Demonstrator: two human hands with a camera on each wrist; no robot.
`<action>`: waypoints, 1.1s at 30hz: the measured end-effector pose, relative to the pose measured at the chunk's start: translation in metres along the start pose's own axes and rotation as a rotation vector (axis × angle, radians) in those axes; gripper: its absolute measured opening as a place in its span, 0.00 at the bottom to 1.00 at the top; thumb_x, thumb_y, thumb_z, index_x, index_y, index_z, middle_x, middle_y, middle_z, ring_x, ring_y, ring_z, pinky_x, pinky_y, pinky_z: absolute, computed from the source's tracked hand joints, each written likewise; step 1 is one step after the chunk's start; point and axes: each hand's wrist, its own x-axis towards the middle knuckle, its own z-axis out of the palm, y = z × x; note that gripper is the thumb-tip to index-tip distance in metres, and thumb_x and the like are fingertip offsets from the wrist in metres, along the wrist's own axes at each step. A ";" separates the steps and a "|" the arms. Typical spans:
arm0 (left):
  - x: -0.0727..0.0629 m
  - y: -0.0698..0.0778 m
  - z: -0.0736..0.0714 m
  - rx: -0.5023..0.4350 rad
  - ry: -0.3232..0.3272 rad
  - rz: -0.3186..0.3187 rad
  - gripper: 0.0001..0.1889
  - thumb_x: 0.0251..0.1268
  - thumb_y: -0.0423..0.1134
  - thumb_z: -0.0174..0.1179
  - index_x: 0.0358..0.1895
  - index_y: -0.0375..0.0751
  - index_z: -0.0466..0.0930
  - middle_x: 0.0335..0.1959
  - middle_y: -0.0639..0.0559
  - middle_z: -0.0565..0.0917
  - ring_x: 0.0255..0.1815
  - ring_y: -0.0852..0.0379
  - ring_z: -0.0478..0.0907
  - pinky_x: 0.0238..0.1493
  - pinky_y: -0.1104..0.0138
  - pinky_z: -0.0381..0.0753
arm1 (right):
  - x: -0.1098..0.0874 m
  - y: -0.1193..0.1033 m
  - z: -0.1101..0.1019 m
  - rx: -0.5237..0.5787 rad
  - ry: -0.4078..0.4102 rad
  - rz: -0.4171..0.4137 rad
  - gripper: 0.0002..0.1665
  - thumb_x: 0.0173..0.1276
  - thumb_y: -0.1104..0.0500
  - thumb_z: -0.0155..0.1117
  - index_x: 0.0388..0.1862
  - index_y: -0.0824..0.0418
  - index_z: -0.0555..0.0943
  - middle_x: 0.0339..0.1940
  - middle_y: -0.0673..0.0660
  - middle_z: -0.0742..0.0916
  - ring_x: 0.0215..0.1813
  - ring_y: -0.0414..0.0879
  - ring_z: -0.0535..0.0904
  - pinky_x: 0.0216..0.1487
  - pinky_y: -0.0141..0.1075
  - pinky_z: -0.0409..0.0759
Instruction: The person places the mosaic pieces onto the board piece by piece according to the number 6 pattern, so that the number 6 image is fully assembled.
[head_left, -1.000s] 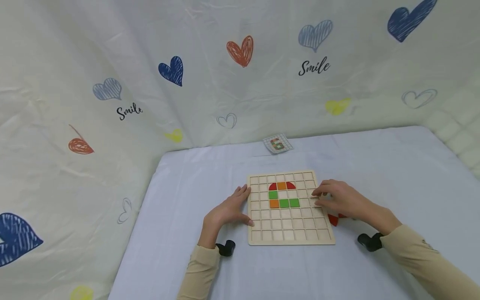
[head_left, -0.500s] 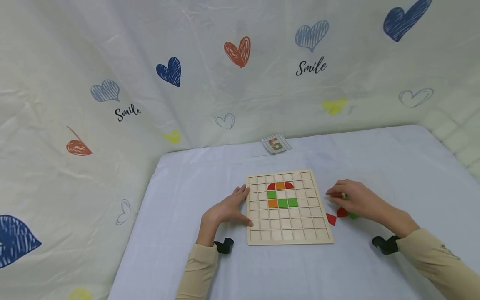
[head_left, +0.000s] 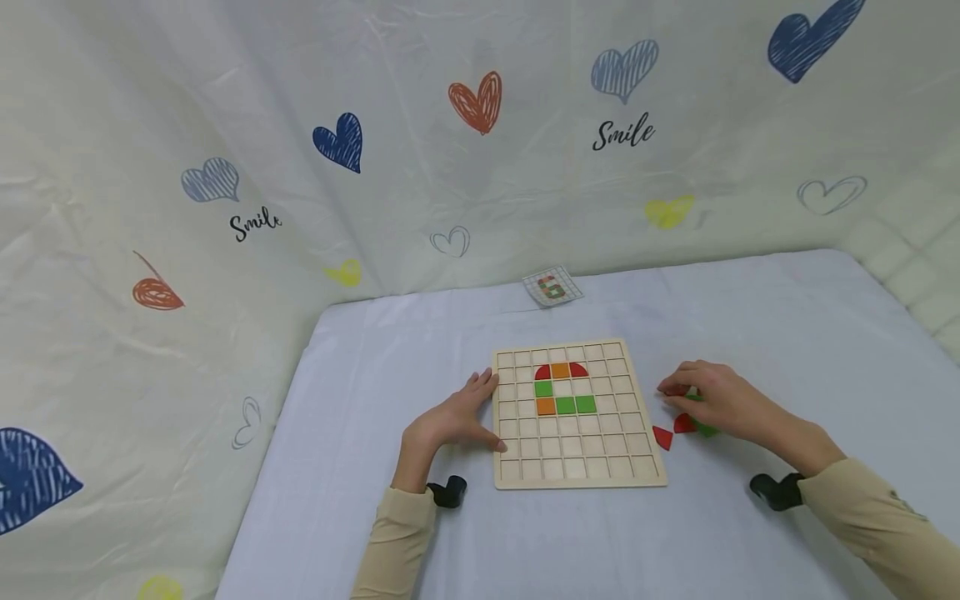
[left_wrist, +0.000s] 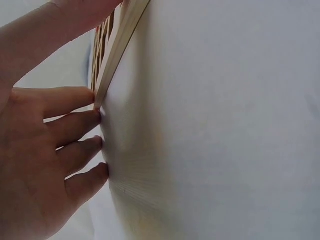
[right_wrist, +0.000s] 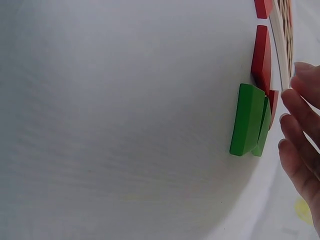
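Observation:
My left hand (head_left: 450, 425) rests at the left edge of a wooden grid board (head_left: 525, 473), its thumb and fingers spread along the rim. Red, orange and green pieces sit in some cells. Right of the board, my right hand (head_left: 716, 402) hovers over loose pieces, thumb and fingers bent slightly apart around a red piece (head_left: 675, 389). Two more red pieces, one a wedge (head_left: 663, 437) and one rounded (head_left: 684, 423), lie nearer me. In the right wrist view, a green block (right_wrist: 247, 120) lies against another green piece (right_wrist: 263, 131), and the fingers stand beyond them.
A small pattern card (head_left: 552, 287) with a coloured figure on a grid lies at the table's back edge. White cloth (head_left: 405, 367) covers the table, and a curtain with printed hearts (head_left: 480, 102) hangs behind it. Black cameras (head_left: 776, 492) are strapped to both wrists.
My right hand has moved right, from the board's right edge to the loose pieces, and has barely shifted in the last half second. The left hand stays at the board's edge.

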 end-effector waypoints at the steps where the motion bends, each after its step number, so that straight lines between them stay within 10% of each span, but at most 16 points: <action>1: 0.000 0.000 0.000 0.000 0.000 0.001 0.60 0.52 0.46 0.80 0.85 0.46 0.48 0.87 0.54 0.45 0.87 0.51 0.37 0.83 0.48 0.50 | 0.000 0.000 0.000 0.003 -0.001 0.002 0.10 0.60 0.65 0.77 0.41 0.61 0.91 0.35 0.45 0.87 0.35 0.36 0.77 0.35 0.33 0.81; 33: -0.001 -0.002 0.003 -0.016 0.007 -0.004 0.60 0.52 0.46 0.80 0.85 0.47 0.48 0.87 0.54 0.45 0.87 0.52 0.36 0.83 0.48 0.49 | 0.047 -0.047 0.034 0.112 -0.148 -0.068 0.14 0.66 0.61 0.74 0.50 0.62 0.89 0.43 0.50 0.88 0.44 0.43 0.79 0.45 0.37 0.82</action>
